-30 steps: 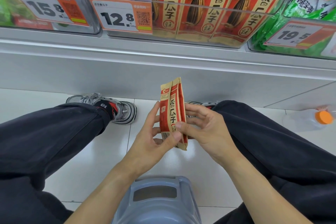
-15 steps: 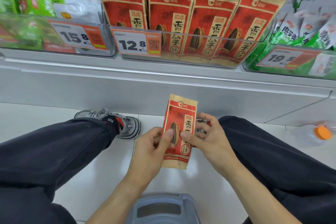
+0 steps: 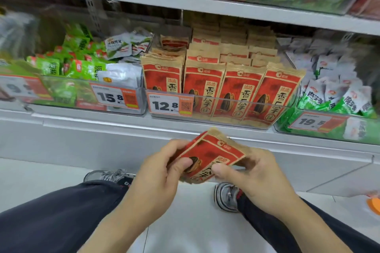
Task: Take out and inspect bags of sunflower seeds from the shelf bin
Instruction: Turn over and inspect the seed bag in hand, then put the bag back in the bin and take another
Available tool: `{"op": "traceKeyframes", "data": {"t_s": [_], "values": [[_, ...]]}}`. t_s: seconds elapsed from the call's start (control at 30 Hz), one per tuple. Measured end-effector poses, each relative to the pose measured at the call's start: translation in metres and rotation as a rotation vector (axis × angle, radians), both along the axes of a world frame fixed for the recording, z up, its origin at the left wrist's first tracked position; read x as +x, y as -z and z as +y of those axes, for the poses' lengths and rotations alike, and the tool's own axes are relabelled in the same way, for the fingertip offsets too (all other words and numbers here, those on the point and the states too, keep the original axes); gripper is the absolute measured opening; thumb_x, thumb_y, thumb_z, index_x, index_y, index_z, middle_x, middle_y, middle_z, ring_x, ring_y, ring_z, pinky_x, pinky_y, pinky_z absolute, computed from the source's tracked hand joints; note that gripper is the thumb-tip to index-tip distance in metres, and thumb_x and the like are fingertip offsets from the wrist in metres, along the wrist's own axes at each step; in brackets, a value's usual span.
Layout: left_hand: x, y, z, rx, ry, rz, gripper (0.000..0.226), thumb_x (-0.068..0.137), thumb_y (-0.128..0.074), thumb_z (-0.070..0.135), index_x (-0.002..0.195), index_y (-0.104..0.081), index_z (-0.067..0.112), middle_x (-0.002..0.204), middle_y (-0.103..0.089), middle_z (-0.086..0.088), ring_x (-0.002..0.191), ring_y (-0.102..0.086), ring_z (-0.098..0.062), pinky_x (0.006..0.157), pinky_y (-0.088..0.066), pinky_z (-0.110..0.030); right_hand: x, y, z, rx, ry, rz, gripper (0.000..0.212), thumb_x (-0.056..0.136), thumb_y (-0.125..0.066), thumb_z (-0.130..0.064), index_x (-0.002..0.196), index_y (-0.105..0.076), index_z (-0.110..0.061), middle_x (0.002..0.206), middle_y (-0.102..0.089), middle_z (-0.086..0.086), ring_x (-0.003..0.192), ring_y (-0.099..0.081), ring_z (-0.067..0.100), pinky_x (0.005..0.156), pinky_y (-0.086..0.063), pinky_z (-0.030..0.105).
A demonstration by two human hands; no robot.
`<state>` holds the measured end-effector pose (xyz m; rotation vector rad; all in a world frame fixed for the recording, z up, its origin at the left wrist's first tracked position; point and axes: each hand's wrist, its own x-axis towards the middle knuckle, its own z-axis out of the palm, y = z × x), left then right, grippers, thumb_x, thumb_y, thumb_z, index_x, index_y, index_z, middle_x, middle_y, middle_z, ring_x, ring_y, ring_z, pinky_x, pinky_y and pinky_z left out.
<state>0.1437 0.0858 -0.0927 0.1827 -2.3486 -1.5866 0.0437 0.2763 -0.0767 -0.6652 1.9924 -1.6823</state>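
Both hands held one red sunflower seed bag [image 3: 213,155] in front of the lower shelf [image 3: 123,123], tilted with its printed face up. The left hand [image 3: 162,172] pinched its left side, thumb on the front; the right hand [image 3: 253,176] pinched the lower right part, thumb on the front, fingers behind. Behind it, the clear shelf bin [image 3: 275,117] held rows of identical bags standing upright. The bag looked light and crinkly, a paper-faced pouch with loose contents that would probably shift when tipped. It would likely flex in the middle, so a grip along the sealed edges or at opposite sides seemed the steadiest for turning it over.
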Motion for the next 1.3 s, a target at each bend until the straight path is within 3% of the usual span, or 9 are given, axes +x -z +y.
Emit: {"op": "traceKeyframes", "data": {"t_s": [0.07,0.13,0.3,0.53,0.67,0.77,1.03,1.13,1.3], "values": [[-0.006,-0.018,-0.009,-0.038,-0.025,0.098,0.024,0.096,-0.053,0.020,0.109,-0.061,0.038,0.098,-0.071,0.025,0.093,-0.068,0.004,0.076,-0.047,-0.007,-0.001,-0.017,-0.013,-0.039,0.011,0.087,0.013,0.084,-0.077,-0.009,0.087,-0.082,-0.021,0.093,-0.080,-0.004,0.092,-0.075,0.011,0.080,-0.058,0.025],[-0.012,-0.032,-0.020,-0.084,-0.051,0.168,0.026,0.094,-0.053,0.018,0.108,-0.059,0.039,0.101,-0.070,0.026,0.096,-0.066,0.006,0.078,-0.043,-0.003,-0.002,-0.031,-0.027,-0.068,0.016,0.196,0.013,0.083,-0.076,-0.018,0.095,-0.080,-0.020,0.097,-0.080,-0.007,0.097,-0.074,0.011,0.083,-0.058,0.025],[-0.022,-0.054,-0.045,-0.125,-0.076,0.271,0.028,0.094,-0.056,0.019,0.116,-0.059,0.036,0.107,-0.070,0.017,0.106,-0.067,-0.010,0.093,-0.050,-0.023,-0.008,-0.063,-0.059,-0.159,0.082,0.472,0.020,0.080,-0.074,-0.025,0.098,-0.074,-0.033,0.095,-0.078,-0.019,0.090,-0.074,0.004,0.084,-0.058,0.022],[-0.042,-0.077,-0.075,-0.199,-0.234,0.341,0.026,0.097,-0.063,0.011,0.120,-0.062,0.022,0.110,-0.068,0.017,0.105,-0.062,0.002,0.088,-0.046,-0.011,-0.030,-0.098,-0.096,-0.213,0.199,0.704,0.028,0.086,-0.078,-0.007,0.104,-0.073,-0.028,0.092,-0.073,-0.027,0.091,-0.072,-0.003,0.077,-0.054,0.014],[-0.064,-0.075,-0.094,-0.445,-0.363,0.316,0.023,0.094,-0.067,0.014,0.117,-0.066,0.015,0.109,-0.067,0.004,0.106,-0.059,-0.015,0.082,-0.036,-0.016,-0.050,-0.098,-0.119,-0.105,0.204,0.733,0.021,0.087,-0.079,-0.015,0.107,-0.076,-0.023,0.101,-0.075,-0.016,0.098,-0.071,0.003,0.088,-0.059,0.032],[-0.076,-0.074,-0.105,-0.526,-0.393,0.250,0.021,0.093,-0.070,0.020,0.113,-0.071,0.015,0.106,-0.063,-0.002,0.101,-0.052,-0.021,0.080,-0.027,-0.017,-0.063,-0.096,-0.126,-0.047,0.203,0.722,0.020,0.088,-0.080,-0.017,0.106,-0.075,-0.022,0.100,-0.074,-0.017,0.097,-0.071,0.001,0.087,-0.060,0.032],[-0.088,-0.080,-0.107,-0.572,-0.393,0.211,0.019,0.086,-0.078,0.028,0.102,-0.076,0.016,0.078,-0.056,0.014,0.095,-0.047,-0.022,0.073,-0.026,-0.023,-0.079,-0.110,-0.126,0.067,0.151,0.853,0.032,0.085,-0.082,-0.016,0.109,-0.062,-0.016,0.095,-0.072,-0.014,0.088,-0.071,0.004,0.079,-0.060,0.032],[-0.089,-0.072,-0.108,-0.649,-0.396,0.167,0.027,0.083,-0.080,0.032,0.102,-0.072,0.014,0.092,-0.062,0.003,0.098,-0.046,-0.022,0.078,-0.029,-0.023,-0.081,-0.104,-0.128,0.137,0.136,0.850,0.029,0.083,-0.084,-0.018,0.102,-0.062,-0.017,0.093,-0.073,-0.013,0.086,-0.070,0.004,0.080,-0.059,0.035],[-0.084,-0.077,-0.102,-0.431,-0.453,0.278,0.017,0.097,-0.066,0.025,0.111,-0.068,0.015,0.093,-0.062,0.010,0.096,-0.054,-0.019,0.076,-0.031,-0.020,-0.083,-0.100,-0.139,0.133,0.166,0.760,0.029,0.083,-0.084,-0.020,0.096,-0.059,-0.016,0.087,-0.074,-0.010,0.079,-0.070,0.003,0.075,-0.060,0.034]]}}
